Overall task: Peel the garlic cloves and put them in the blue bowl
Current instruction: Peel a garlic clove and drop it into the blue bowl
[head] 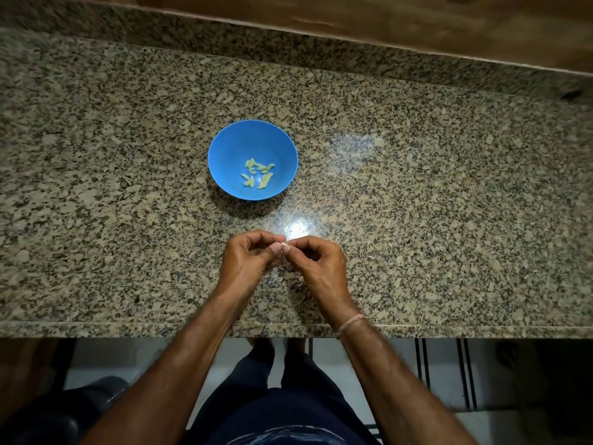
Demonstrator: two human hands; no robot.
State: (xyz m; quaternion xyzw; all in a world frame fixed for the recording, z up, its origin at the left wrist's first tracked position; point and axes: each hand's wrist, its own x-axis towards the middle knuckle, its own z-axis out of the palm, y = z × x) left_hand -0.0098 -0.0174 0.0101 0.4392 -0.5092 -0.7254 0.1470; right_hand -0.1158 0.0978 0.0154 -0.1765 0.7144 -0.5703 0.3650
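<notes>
Pinching one small pale garlic clove [283,244] between the thumb and forefinger tips of both hands, low over the near part of the speckled granite counter [417,194]; seeming to be picking at its papery skin, though too small to tell how much is off. Curling the remaining fingers of the left hand [249,256] inward behind the pinch, and doing likewise with the right hand [317,263], thumbs almost meeting over the clove. Wearing a thin pale thread band [351,322] on the right wrist.

Judging the work well advanced: counting around ten peeled yellow-green cloves [258,175] gathered on the bottom of the round blue plastic bowl [224,146], standing upright on the counter beyond the hands and apart from them. Finding no other unpeeled cloves anywhere on the stone, so possibly peeling the last one, without being sure. Leaving, for this clove, the rest of the skinning and the drop into the bowl. Noticing faint flecks under the hands, perhaps shed skin, too blurred to call
</notes>
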